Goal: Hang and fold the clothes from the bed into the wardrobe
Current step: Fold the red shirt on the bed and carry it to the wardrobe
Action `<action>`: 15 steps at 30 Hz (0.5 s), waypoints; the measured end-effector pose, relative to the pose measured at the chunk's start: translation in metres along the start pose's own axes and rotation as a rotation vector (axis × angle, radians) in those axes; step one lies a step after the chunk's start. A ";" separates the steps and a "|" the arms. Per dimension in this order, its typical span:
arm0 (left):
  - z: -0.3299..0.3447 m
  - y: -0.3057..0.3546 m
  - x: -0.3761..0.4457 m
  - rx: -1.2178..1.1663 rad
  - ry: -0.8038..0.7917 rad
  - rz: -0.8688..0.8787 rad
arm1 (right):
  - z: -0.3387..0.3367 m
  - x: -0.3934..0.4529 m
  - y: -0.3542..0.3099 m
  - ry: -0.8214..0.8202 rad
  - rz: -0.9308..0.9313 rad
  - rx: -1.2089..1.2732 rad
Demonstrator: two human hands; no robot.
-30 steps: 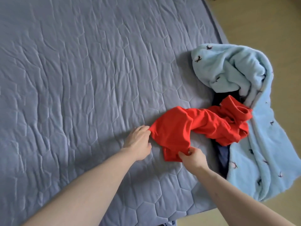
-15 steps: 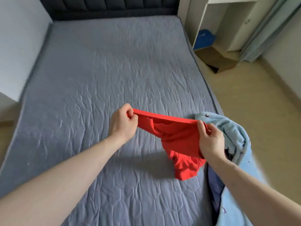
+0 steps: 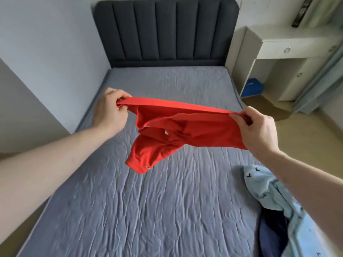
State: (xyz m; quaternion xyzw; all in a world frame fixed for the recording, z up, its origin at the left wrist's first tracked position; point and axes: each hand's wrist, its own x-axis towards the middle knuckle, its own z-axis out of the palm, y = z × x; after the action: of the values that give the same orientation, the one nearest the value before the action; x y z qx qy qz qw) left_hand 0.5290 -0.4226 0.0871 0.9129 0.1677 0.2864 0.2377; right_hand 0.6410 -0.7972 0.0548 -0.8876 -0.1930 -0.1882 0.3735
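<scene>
Head view: left hand [image 3: 109, 110] and right hand [image 3: 258, 128] pinch red garment [image 3: 185, 127] taut.

There is a single view, worn on the person's head, standing at the foot of the bed [image 3: 167, 210] and looking forward and down along its length toward the dark padded headboard [image 3: 165, 30]. The wide lens bends the walls and takes in the white side cabinet [image 3: 289, 49] on the right. Both forearms reach in from the bottom corners, so the left hand [image 3: 109, 110] and right hand [image 3: 258, 130] sit close, mid-frame.
</scene>
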 end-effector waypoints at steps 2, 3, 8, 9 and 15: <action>-0.008 -0.004 -0.004 -0.051 0.028 -0.061 | 0.004 -0.001 -0.009 -0.023 -0.026 -0.001; -0.011 -0.007 -0.005 -0.085 0.036 -0.121 | 0.008 -0.002 -0.013 -0.039 -0.036 -0.005; -0.019 -0.015 -0.013 -0.376 -0.042 -0.441 | 0.020 -0.006 -0.028 -0.134 -0.102 -0.064; -0.021 -0.017 -0.014 -0.393 -0.055 -0.462 | 0.022 -0.005 -0.030 -0.150 -0.106 -0.081; -0.028 -0.031 -0.012 -0.099 -0.184 -0.386 | 0.023 0.011 -0.034 -0.233 -0.094 -0.189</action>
State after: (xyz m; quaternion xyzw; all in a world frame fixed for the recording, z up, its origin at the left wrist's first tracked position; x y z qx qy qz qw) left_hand 0.4971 -0.3931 0.0856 0.8734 0.3028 0.1590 0.3468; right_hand 0.6388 -0.7560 0.0650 -0.9246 -0.2579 -0.1185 0.2542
